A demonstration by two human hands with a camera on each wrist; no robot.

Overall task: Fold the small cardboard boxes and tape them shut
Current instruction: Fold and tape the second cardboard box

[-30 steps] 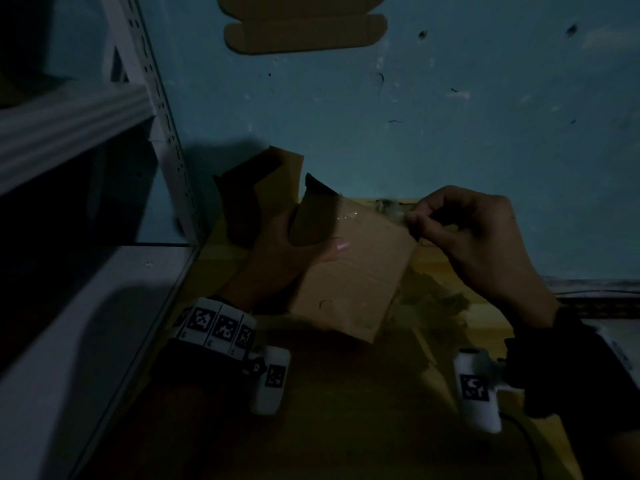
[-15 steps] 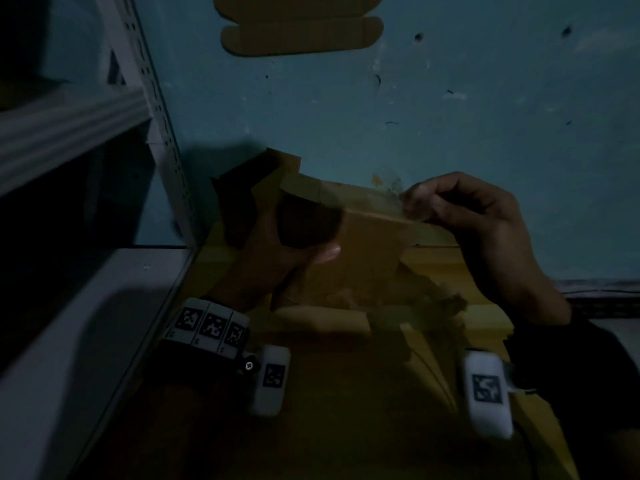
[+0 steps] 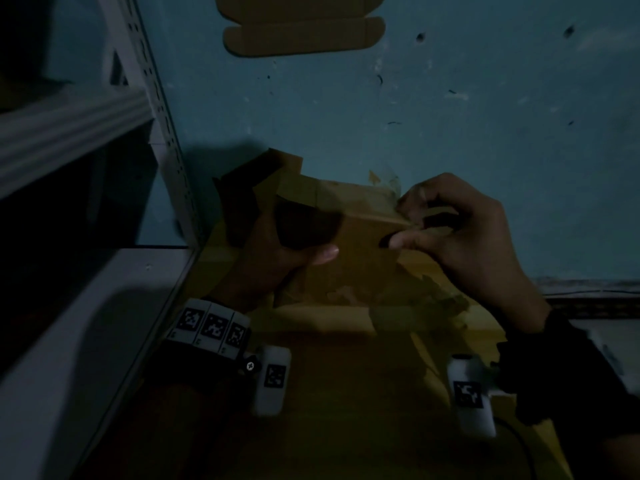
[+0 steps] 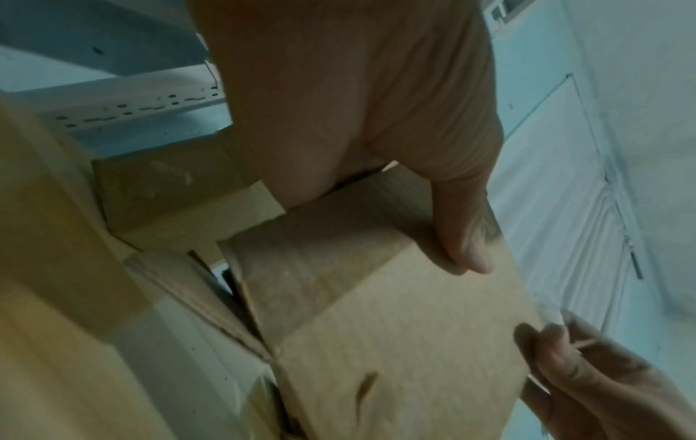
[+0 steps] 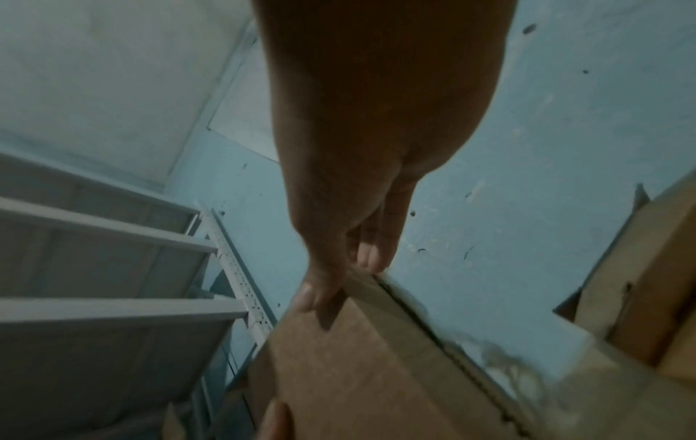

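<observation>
Wall point(image 3: 485, 98), blue, with a flat blank point(image 3: 304, 32) at its top edge; shelf point(image 3: 86, 306) at left; table point(image 3: 346, 393) below, littered with cardboard. Box point(image 3: 363, 244), held above the table between both hands, one end flap apparently not yet shut. Left hand point(image 3: 277, 258), fingers curled round the box's left end, thumb across the near face. Right hand point(image 3: 460, 230), fingers pinched together on the tape point(image 3: 384, 180) at the box's upper right corner. Likely faults: tape wrinkling or sticking to itself if pulled slack; seam gaping if the left grip loosens; strip landing askew, the light being poor.
</observation>
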